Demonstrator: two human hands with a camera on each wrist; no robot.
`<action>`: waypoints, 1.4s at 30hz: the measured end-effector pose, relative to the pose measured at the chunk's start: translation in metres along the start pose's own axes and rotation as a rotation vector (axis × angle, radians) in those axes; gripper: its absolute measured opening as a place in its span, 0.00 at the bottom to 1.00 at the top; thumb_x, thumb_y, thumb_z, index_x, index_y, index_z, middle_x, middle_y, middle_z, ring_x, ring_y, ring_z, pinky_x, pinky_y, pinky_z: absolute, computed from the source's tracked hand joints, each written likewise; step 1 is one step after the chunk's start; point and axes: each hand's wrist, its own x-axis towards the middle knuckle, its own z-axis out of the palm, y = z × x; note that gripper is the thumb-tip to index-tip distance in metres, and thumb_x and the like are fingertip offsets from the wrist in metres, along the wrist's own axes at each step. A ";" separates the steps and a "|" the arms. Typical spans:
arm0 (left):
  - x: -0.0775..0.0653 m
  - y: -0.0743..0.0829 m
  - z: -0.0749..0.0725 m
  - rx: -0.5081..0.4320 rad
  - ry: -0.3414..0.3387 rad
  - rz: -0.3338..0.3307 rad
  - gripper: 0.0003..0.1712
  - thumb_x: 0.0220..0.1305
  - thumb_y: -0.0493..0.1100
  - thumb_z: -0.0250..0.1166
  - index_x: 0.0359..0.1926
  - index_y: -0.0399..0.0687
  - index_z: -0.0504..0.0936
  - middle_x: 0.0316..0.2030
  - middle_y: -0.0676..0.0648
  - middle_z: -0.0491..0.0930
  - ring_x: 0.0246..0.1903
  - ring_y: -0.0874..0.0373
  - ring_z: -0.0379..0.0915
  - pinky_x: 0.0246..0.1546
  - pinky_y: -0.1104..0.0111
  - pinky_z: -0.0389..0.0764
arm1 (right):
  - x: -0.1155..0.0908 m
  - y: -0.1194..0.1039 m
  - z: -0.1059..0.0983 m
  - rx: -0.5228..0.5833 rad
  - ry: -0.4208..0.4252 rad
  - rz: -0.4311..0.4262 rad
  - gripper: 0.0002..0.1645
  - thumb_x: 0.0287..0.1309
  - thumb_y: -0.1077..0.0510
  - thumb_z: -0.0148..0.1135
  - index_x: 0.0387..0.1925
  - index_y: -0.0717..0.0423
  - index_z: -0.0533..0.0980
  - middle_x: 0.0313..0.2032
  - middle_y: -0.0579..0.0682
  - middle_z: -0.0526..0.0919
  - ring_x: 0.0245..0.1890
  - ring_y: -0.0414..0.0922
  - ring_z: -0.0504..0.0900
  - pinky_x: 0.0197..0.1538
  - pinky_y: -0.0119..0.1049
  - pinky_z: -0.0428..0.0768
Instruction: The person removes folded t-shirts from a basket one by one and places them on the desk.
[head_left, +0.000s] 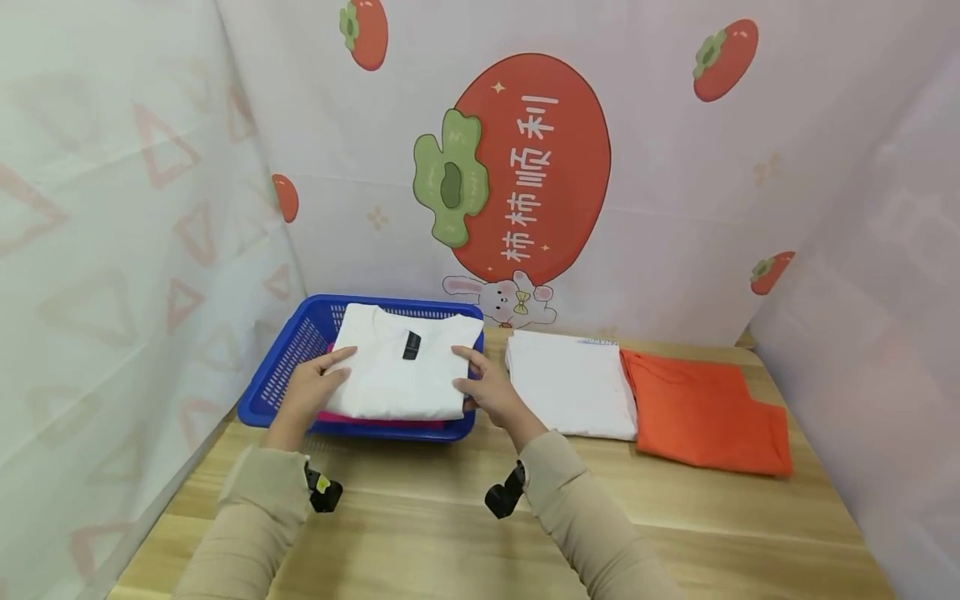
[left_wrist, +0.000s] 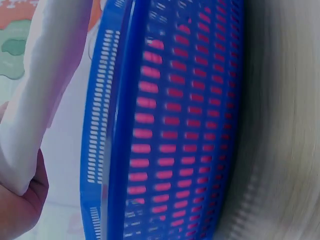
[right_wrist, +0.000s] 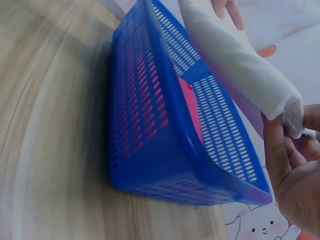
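Note:
A folded white T-shirt (head_left: 397, 375), with a black neck label (head_left: 412, 345), is held level above a blue plastic basket (head_left: 262, 392). My left hand (head_left: 310, 385) grips its left side, thumb on top and fingers beneath. On the opposite side my right hand (head_left: 491, 390) pinches the shirt's edge; in the right wrist view the fingers (right_wrist: 275, 145) curl round the folded corner. Bright pink cloth (right_wrist: 191, 107) lies inside the basket and shows through its slots in the left wrist view. Both wrist views show the shirt raised over the basket rim.
Right of the basket, another folded white garment (head_left: 572, 387) with blue print at its top edge lies on the wooden table (head_left: 420, 517). Folded orange-red cloth (head_left: 705, 417) lies beside it. Printed curtains (head_left: 660, 208) stand behind and at both sides.

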 end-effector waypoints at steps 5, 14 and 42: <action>-0.012 0.011 0.013 -0.049 0.035 0.022 0.22 0.60 0.42 0.54 0.56 0.44 0.69 0.59 0.38 0.57 0.60 0.46 0.45 0.55 0.54 0.54 | -0.021 -0.011 -0.010 -0.010 -0.036 -0.020 0.32 0.55 0.69 0.49 0.61 0.54 0.57 0.59 0.58 0.59 0.22 0.42 0.73 0.23 0.36 0.73; -0.031 0.018 0.039 -0.101 0.035 0.029 0.22 0.59 0.44 0.54 0.56 0.47 0.69 0.57 0.44 0.63 0.60 0.52 0.48 0.50 0.59 0.63 | -0.049 -0.009 -0.025 -0.003 -0.014 -0.053 0.32 0.53 0.71 0.50 0.61 0.57 0.58 0.51 0.59 0.65 0.13 0.41 0.62 0.17 0.31 0.68; -0.078 0.028 0.100 -0.390 -0.040 0.077 0.19 0.56 0.38 0.58 0.51 0.40 0.74 0.52 0.42 0.69 0.58 0.53 0.52 0.54 0.58 0.58 | -0.125 0.028 -0.066 -0.013 0.083 -0.096 0.32 0.51 0.69 0.54 0.60 0.60 0.58 0.27 0.50 0.63 0.19 0.38 0.66 0.24 0.32 0.73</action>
